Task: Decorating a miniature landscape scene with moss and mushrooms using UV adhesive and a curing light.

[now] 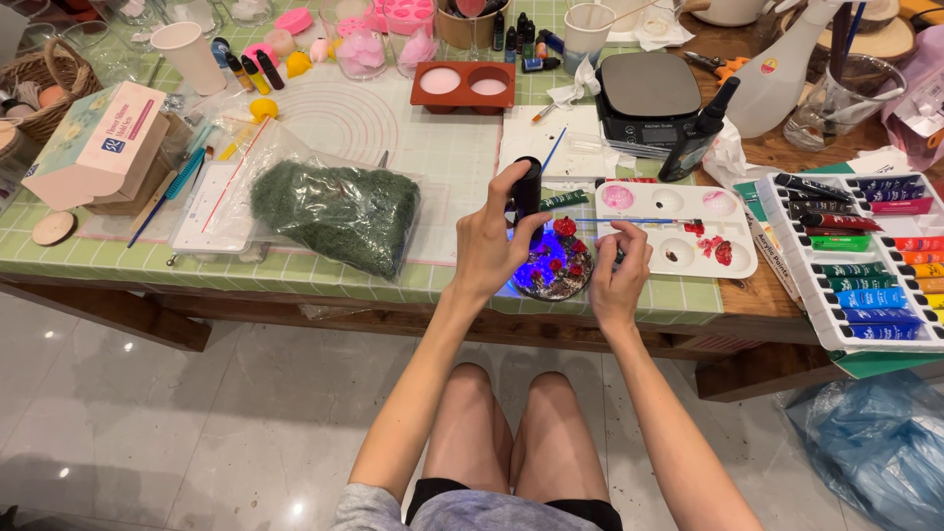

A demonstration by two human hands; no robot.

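Left hand [489,246]: forearm extended forward, wrist raised, fingers curled shut in a grip, thumb uppermost. Right hand [619,270]: forearm extended forward, fingers bent in a pinch, knuckles up. Both arms bare.

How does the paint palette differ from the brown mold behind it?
The palette is white, with several small wells smeared red and pink; the mold is reddish-brown, with two large round wells filled pale pink. The palette lies by the right hand; the mold sits farther back. Both rest flat on the table.

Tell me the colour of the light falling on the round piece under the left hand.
Blue-violet, cast on the round piece from the torch; head view.
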